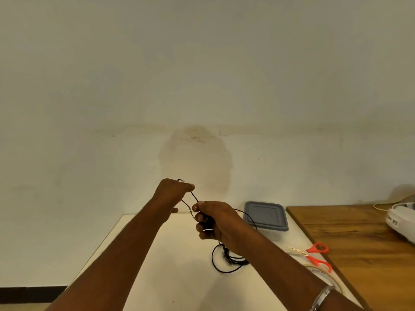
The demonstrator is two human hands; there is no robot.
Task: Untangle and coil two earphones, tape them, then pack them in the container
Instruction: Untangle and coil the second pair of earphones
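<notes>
1. L hand (174, 194) was raised above the white table (157, 254). Its fingers were curled and gripping the black earphone cable (194, 196). A small loop of cable stuck out above the knuckles.
2. R hand (216, 223) sat just beside and below the L hand. Its fingers were curled round a dark bunch of the same cable, w/ thumb and index pinching a strand at the top.
3. A short run of cable stretched between the two hands; two strands were visible there.
4. From the R hand the cable arced out to the right and dropped to loose loops (233, 258) lying on the table under the R wrist. Whether these loops were one earphone or two: cannot tell.
5. Container (265, 215), w/ grey lid on, stood at the table's far right corner, near the R hand but apart from it.
6. Scissors (317, 262) w/ orange handles lay at the table's right edge. Tape roll (316, 271) lay just beside them, on the near side.
7. A metal bangle (321, 297) circled the R wrist.
8. A wooden table (359, 243) adjoined on the right, w/ a white device (402, 221) at its far end.
</notes>
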